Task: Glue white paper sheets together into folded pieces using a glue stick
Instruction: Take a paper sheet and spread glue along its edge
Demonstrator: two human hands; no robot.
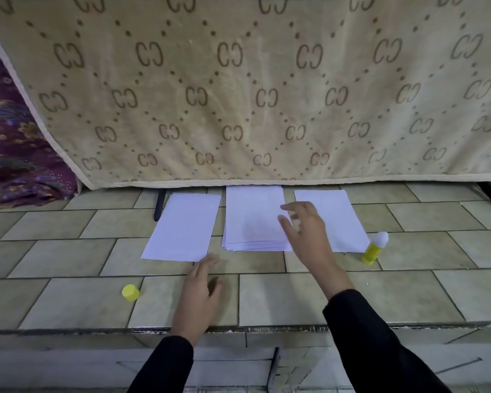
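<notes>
Three lots of white paper lie on the tiled surface: a single sheet [183,226] on the left, a stack of several sheets [251,219] in the middle, and a sheet [340,217] on the right. My right hand [304,225] hovers over the stack's right edge with fingers spread and relaxed, holding nothing. My left hand [200,290] lies flat on the tiles, fingertips at the left sheet's near corner. An uncapped yellow glue stick [374,248] stands upright to the right of the right sheet. Its yellow cap [130,292] lies near the left.
A beige patterned blanket [253,89] hangs right behind the papers, with dark legs [159,204] showing under it. Purple floral cloth [14,148] sits at the far left. The tiled surface [380,302] ends in a front edge near my sleeves.
</notes>
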